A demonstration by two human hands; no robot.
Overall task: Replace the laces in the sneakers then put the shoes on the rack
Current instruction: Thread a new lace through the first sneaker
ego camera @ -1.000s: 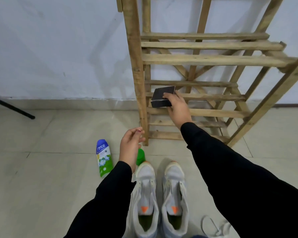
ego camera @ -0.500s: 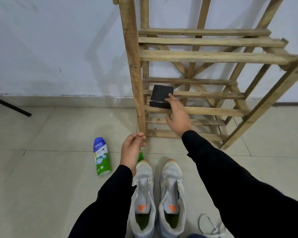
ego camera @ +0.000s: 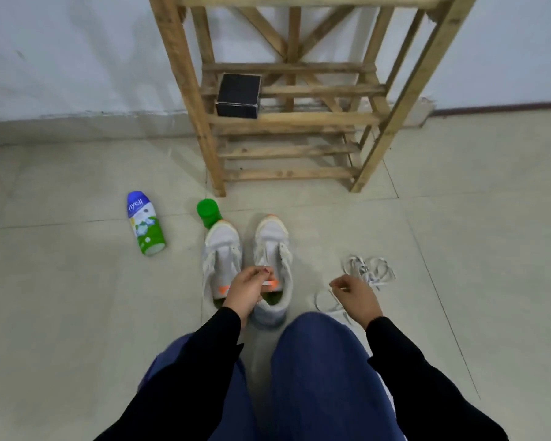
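Two white sneakers with orange tongue tabs stand side by side on the tiled floor, the left sneaker [ego camera: 220, 259] and the right sneaker [ego camera: 272, 246], both without laces. My left hand [ego camera: 247, 291] hovers over their openings, fingertips pinched together by the right sneaker's tongue tab; whether anything is between them is unclear. My right hand [ego camera: 357, 299] hangs with loosely curled fingers over loose white laces [ego camera: 368, 270], holding nothing visible. The wooden rack [ego camera: 293, 122] stands against the wall beyond the sneakers.
A black box [ego camera: 239, 95] sits on a lower shelf of the rack, at its left. A blue-and-green bottle [ego camera: 145, 222] lies on the floor to the left. A green-capped container [ego camera: 209, 213] stands at the left sneaker's toe. My knees fill the bottom.
My right hand let go of the black box on the rack shelf and dropped to the laces. My left hand came down to the sneakers. The view tilted downward.
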